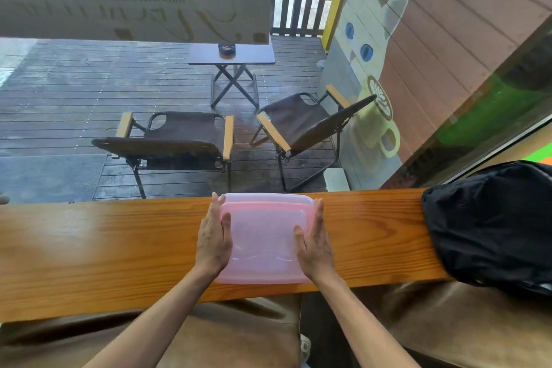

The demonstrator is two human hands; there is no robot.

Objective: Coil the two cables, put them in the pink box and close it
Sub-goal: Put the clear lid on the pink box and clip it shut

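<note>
Between both hands' flat, wide grip, left hand [213, 237] and right hand [314, 240], sits the pink box [263, 245] on the desk [104, 248], lid apparently being pressed shut.

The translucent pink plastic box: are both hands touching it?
Touching. The head view shows the left hand and right hand pressed flat against the box's sides.

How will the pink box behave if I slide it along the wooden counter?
The pink box looks like thin translucent plastic, so it is probably light and may flex under a side grip. It sits flat and low on the glossy wooden counter, so it should slide easily rather than tip. Left hand and right hand flank it.
</note>
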